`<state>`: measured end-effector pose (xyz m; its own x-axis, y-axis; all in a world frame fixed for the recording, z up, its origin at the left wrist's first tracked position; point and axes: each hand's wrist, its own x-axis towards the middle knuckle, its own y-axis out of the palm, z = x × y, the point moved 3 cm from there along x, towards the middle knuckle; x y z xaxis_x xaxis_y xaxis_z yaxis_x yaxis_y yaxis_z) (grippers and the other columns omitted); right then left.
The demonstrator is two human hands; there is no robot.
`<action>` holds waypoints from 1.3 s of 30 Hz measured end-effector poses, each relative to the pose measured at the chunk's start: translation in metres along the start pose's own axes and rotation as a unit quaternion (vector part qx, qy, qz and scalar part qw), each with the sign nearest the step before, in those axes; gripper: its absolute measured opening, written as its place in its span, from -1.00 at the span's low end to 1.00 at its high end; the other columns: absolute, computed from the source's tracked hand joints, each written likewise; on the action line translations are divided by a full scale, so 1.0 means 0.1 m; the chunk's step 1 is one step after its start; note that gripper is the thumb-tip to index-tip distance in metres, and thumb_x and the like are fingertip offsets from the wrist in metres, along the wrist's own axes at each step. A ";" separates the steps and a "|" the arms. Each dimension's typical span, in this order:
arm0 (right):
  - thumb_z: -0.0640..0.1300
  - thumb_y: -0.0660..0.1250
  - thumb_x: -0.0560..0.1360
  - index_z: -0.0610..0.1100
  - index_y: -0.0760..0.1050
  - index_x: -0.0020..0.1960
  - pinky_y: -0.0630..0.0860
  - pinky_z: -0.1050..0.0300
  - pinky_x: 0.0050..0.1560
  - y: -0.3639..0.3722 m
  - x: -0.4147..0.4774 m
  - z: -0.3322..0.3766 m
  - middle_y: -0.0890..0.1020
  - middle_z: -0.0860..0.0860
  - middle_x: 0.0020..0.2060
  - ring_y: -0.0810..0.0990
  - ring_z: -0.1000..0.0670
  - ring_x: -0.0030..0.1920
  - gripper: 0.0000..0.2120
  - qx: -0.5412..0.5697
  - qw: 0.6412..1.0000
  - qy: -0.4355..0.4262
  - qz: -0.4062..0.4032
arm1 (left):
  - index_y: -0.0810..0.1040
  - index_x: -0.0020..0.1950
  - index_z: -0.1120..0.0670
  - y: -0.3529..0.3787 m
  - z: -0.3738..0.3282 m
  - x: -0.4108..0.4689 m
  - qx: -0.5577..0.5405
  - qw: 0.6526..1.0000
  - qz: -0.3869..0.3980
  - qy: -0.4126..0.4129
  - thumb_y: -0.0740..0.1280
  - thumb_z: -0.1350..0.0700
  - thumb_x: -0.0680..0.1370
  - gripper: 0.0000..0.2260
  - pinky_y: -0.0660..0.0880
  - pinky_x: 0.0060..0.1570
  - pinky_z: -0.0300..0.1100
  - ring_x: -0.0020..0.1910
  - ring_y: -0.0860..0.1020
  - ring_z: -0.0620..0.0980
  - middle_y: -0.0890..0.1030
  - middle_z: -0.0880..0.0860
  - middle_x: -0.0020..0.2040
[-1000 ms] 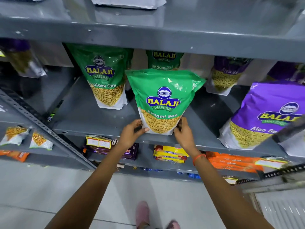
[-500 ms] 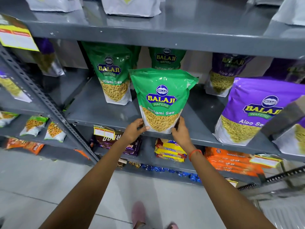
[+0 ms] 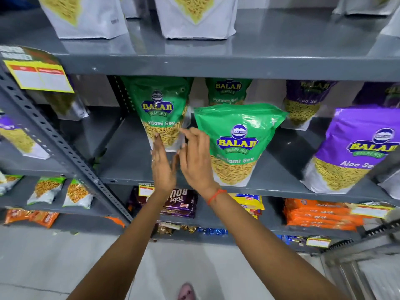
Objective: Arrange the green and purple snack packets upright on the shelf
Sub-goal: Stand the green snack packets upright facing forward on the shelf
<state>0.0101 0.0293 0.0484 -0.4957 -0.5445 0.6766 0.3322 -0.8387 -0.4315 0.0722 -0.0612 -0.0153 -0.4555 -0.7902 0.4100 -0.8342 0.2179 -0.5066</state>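
Both open, empty hands, left [image 3: 161,167] and right [image 3: 195,161], reach toward the rear green packet [image 3: 161,111], apparently to straighten it on the shelf [image 3: 134,161].

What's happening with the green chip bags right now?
Both hands open, left hand and right hand reaching toward rear green packet. Front green packet upright, unheld. Nothing blocking.
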 end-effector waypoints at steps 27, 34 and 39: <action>-0.37 0.20 0.43 -0.15 0.33 0.36 0.45 -0.18 0.29 0.97 -0.27 -0.57 0.56 -0.17 0.25 0.54 -0.19 0.22 -0.50 0.092 0.907 0.292 0.288 | 0.55 -0.13 0.02 -0.68 1.27 0.30 -0.220 0.942 0.081 -0.242 0.49 0.29 0.34 -0.76 0.53 -0.27 -0.49 -0.23 0.63 -0.31 0.64 -0.03 -0.12; -0.36 0.20 0.47 -0.14 0.27 0.39 0.46 -0.04 0.25 0.91 -0.42 -0.40 0.55 -0.14 0.27 0.55 -0.18 0.20 -0.49 0.089 0.908 0.294 0.286 | 0.47 0.15 0.26 -0.79 1.25 0.13 -0.207 0.944 0.088 -0.242 0.48 0.26 0.36 -0.61 0.57 -0.21 -0.45 -0.09 0.62 -0.17 0.63 0.06 0.00; -0.33 0.22 0.48 -0.13 0.16 0.43 0.48 -0.03 0.20 0.87 -0.42 -0.32 0.52 -0.16 0.29 0.54 -0.21 0.20 -0.44 0.061 0.904 0.290 0.308 | 0.44 0.20 0.27 -0.81 1.19 0.08 -0.195 0.947 0.085 -0.240 0.48 0.21 0.37 -0.55 0.54 -0.11 -0.42 0.05 0.59 -0.01 0.60 0.10 0.10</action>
<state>0.0340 -0.0212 -0.0372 -0.5116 -0.8520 -0.1112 0.7573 -0.3859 -0.5268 0.1732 -0.1534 -0.0617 -0.4776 -0.8738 -0.0913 -0.8556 0.4862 -0.1775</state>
